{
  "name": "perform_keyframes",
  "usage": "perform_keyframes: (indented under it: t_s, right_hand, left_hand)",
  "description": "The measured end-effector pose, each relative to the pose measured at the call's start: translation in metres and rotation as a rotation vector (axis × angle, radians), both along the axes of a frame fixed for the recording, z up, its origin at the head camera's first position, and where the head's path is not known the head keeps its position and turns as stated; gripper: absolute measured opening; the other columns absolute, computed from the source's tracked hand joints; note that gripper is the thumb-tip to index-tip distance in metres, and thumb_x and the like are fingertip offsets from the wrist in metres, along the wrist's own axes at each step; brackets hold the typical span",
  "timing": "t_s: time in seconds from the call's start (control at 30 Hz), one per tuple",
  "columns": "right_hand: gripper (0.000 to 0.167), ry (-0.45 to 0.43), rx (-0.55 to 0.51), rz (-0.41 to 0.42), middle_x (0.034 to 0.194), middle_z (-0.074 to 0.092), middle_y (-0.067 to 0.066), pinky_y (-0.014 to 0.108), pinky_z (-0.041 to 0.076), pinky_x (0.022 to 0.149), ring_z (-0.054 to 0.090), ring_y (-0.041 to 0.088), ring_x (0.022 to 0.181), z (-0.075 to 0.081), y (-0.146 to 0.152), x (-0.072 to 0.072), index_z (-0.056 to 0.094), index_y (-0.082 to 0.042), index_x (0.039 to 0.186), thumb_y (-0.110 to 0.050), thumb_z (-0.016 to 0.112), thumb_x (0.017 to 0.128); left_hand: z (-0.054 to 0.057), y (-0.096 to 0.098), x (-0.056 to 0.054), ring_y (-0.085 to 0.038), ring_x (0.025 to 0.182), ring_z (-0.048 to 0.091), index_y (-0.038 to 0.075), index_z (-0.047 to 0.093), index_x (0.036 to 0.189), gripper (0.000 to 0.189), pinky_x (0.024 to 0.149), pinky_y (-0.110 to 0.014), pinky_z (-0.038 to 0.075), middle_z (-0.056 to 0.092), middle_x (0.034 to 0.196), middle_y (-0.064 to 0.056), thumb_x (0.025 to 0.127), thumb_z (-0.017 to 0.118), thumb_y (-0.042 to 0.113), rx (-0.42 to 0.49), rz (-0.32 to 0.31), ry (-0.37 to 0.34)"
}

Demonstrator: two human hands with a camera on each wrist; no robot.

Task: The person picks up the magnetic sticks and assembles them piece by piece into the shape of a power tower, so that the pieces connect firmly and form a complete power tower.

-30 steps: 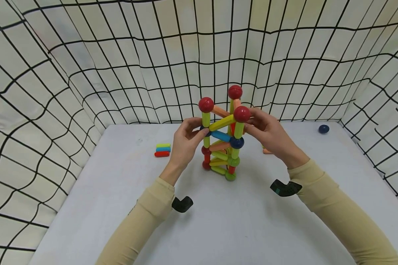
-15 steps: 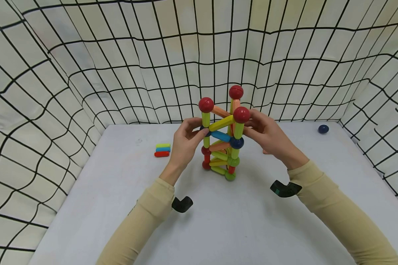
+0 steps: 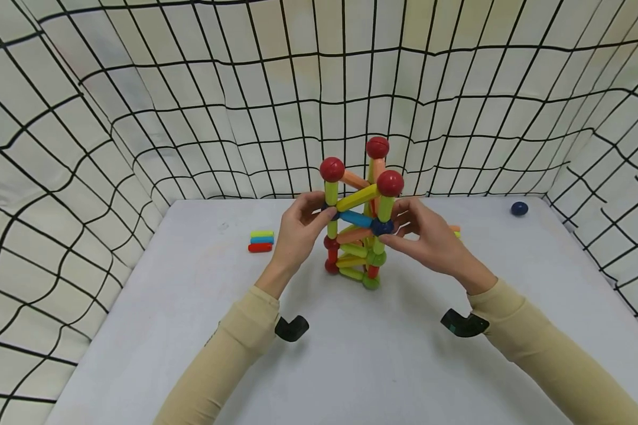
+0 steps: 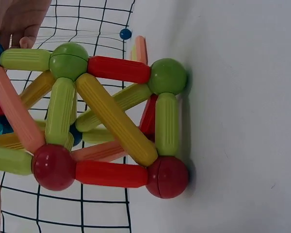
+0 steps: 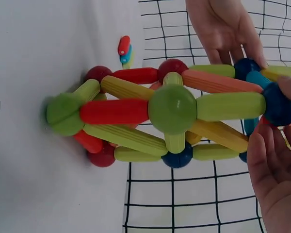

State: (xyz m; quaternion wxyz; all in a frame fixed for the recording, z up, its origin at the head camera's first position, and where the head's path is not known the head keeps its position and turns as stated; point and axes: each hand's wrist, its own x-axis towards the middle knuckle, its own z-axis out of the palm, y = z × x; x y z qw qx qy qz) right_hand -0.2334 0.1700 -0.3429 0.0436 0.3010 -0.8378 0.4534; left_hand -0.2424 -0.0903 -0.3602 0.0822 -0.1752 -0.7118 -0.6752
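A tower of coloured rods and balls (image 3: 357, 198) stands upright on the white table (image 3: 351, 354), with three red balls on top. On its left side, my left hand (image 3: 296, 230) pinches a dark blue ball (image 5: 246, 68) between thumb and fingers. Opposite, the thumb and fingers of my right hand (image 3: 433, 239) grip the front right dark blue ball (image 3: 381, 228). A blue rod (image 3: 355, 218) joins these two balls. Lower down, green balls (image 4: 168, 76) and red balls (image 4: 167, 176) form the base. Parts of the tower's back are hidden.
Three loose rods, green, blue and red (image 3: 260, 247), lie to the left of the tower. Orange and yellow rods (image 3: 455, 228) show partly behind my right hand. A loose dark blue ball (image 3: 519, 208) sits at the far right. Black netting (image 3: 319, 106) hangs around the table.
My right hand has come down from beside the upper right green rod to the dark blue ball below it. My left hand keeps its hold; the tower has barely shifted.
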Motion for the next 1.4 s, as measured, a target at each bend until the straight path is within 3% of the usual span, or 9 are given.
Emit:
perform_keyframes:
  t_s: [0.2, 0.47, 0.6, 0.83, 1.07, 1.23, 1.4]
  right_hand:
    - [0.038, -0.017, -0.012, -0.119, 0.120, 0.058, 0.013, 0.014, 0.051, 0.082, 0.064, 0.026, 0.102, -0.001, 0.012, -0.009, 0.052, -0.001, 0.127, -0.013, 0.066, 0.094]
    - [0.041, -0.062, 0.002, -0.233, 0.127, 0.055, 0.012, 0.037, 0.052, 0.094, 0.060, 0.029, 0.114, 0.000, 0.022, -0.019, 0.052, -0.004, 0.132, -0.023, 0.063, 0.097]
    - [0.041, -0.094, -0.012, -0.255, 0.128, 0.055, 0.010, 0.034, 0.052, 0.094, 0.060, 0.029, 0.115, 0.001, 0.026, -0.020, 0.053, -0.006, 0.133, -0.023, 0.062, 0.097]
    - [0.039, -0.079, -0.024, -0.222, 0.127, 0.055, 0.011, 0.023, 0.050, 0.093, 0.058, 0.028, 0.116, 0.001, 0.026, -0.019, 0.053, -0.003, 0.132, -0.020, 0.062, 0.097]
    - [0.039, -0.080, -0.019, -0.227, 0.127, 0.054, 0.012, 0.026, 0.051, 0.093, 0.058, 0.028, 0.116, 0.001, 0.025, -0.019, 0.052, -0.002, 0.131, -0.019, 0.062, 0.097]
    - [0.040, -0.086, -0.018, -0.230, 0.127, 0.055, 0.012, 0.029, 0.052, 0.093, 0.059, 0.028, 0.116, 0.001, 0.025, -0.020, 0.052, -0.002, 0.131, -0.020, 0.062, 0.097]
    - [0.040, -0.095, -0.019, -0.232, 0.127, 0.055, 0.011, 0.031, 0.052, 0.094, 0.059, 0.028, 0.116, 0.001, 0.025, -0.020, 0.052, -0.003, 0.132, -0.019, 0.063, 0.097]
  left_hand:
    - [-0.005, 0.002, 0.000, -0.022, 0.116, 0.056, -0.001, 0.056, 0.124, 0.030, 0.099, -0.030, 0.048, 0.058, 0.123, -0.012, 0.096, 0.062, 0.007, 0.016, -0.058, 0.057]
    - [-0.006, 0.004, 0.004, -0.020, 0.117, 0.056, 0.005, 0.059, 0.124, 0.029, 0.098, -0.033, 0.049, 0.060, 0.124, -0.005, 0.095, 0.062, 0.007, -0.054, -0.204, 0.116]
    - [-0.008, -0.009, 0.002, -0.021, 0.119, 0.056, 0.007, 0.059, 0.127, 0.032, 0.099, -0.034, 0.049, 0.060, 0.126, -0.007, 0.096, 0.062, 0.008, -0.103, -0.251, 0.083]
    - [-0.027, -0.071, -0.010, -0.025, 0.120, 0.057, 0.010, 0.060, 0.128, 0.034, 0.101, -0.036, 0.046, 0.059, 0.129, -0.009, 0.096, 0.065, 0.021, -0.325, -0.110, -0.136]
    - [-0.050, -0.132, -0.018, -0.026, 0.121, 0.056, 0.005, 0.058, 0.129, 0.038, 0.099, -0.044, 0.046, 0.059, 0.130, -0.014, 0.097, 0.062, 0.024, -0.527, 0.035, -0.265]
    - [-0.061, -0.152, -0.018, -0.033, 0.126, 0.052, 0.004, 0.058, 0.129, 0.035, 0.102, -0.048, 0.042, 0.057, 0.133, -0.016, 0.098, 0.060, 0.021, -0.629, 0.089, -0.321]
    - [-0.069, -0.158, -0.020, -0.036, 0.127, 0.049, 0.004, 0.058, 0.128, 0.034, 0.103, -0.049, 0.043, 0.054, 0.136, -0.018, 0.098, 0.059, 0.020, -0.696, 0.108, -0.366]
